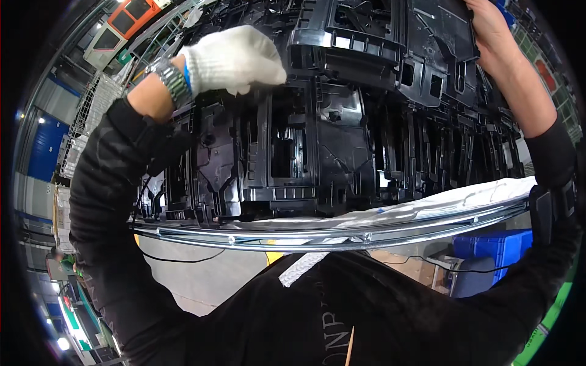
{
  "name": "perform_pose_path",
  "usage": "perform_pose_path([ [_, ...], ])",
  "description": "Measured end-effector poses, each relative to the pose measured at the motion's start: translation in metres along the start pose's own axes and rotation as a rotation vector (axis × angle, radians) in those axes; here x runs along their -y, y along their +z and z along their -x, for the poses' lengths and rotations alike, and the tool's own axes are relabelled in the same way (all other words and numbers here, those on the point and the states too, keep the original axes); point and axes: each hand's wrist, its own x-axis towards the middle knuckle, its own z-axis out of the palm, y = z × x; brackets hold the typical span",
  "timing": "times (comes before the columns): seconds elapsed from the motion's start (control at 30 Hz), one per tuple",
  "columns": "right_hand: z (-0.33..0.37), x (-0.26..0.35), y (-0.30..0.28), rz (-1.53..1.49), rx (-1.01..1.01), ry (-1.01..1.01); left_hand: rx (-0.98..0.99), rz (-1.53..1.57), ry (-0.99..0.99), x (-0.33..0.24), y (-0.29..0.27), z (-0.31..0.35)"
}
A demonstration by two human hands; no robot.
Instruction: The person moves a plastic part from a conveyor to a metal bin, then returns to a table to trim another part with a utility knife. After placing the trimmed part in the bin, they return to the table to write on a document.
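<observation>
1. left hand (238, 64): in a white knitted glove, held above the stacked parts, just left of the raised black part. fingers curled inward; whether they pinch anything cannot be told.
2. right hand (488, 27): no glove seen on the visible portion; at the right edge of the raised black part. fingertips are not clearly shown, so the grip cannot be told.
3. raised black part (378, 67): a moulded plastic frame with slots, lying above the others at the upper middle, between the two hands.
4. stacked black parts (342, 140): many, packed close together below the raised piece, behind a metal rail (360, 238). a white sheet (452, 198) lies along the rail's right side.
5. progress, as judged: handling appears to be under way with one part; it is not visibly set apart from the stack. most parts appear left to handle. no finished count can be established from this view.
</observation>
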Motion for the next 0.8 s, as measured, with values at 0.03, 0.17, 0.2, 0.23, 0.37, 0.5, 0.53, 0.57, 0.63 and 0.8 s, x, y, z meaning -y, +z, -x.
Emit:
perform_pose_path([
  [0.03, 0.0, -0.001, 0.0, 0.003, 0.003, -0.001, 0.025, -0.003, 0.02, 0.002, -0.001, -0.003],
  [0.17, 0.0, -0.001, 0.001, 0.052, 0.01, 0.021, 0.046, 0.044, 0.103, 0.006, 0.009, -0.007],
  [0.2, 0.0, 0.0, 0.0, 0.058, 0.018, 0.032, 0.023, 0.072, 0.134, 0.007, 0.012, -0.005],
  [0.23, 0.0, 0.0, 0.0, 0.059, 0.038, 0.062, 0.022, 0.08, 0.061, 0.006, 0.017, -0.003],
  [0.37, 0.003, -0.008, -0.004, 0.075, 0.078, 0.2, -0.007, -0.4, 0.21, 0.001, 0.022, 0.002],
  [0.5, 0.012, -0.027, -0.006, 0.277, 0.193, 0.16, 0.038, -0.224, 0.164, 0.01, 0.008, -0.002],
  [0.53, 0.015, -0.033, -0.004, 0.254, 0.166, 0.167, 0.147, -0.141, 0.1, 0.015, -0.003, -0.006],
  [0.57, 0.017, -0.035, -0.002, 0.224, 0.242, 0.219, 0.155, 0.025, 0.124, 0.023, -0.008, -0.006],
  [0.63, 0.023, -0.041, 0.004, 0.202, 0.285, 0.304, 0.048, 0.19, 0.151, 0.039, -0.019, -0.001],
  [0.8, 0.032, -0.062, 0.027, 0.277, 0.386, 0.374, -0.061, 0.142, 0.124, 0.063, -0.028, 0.005],
])
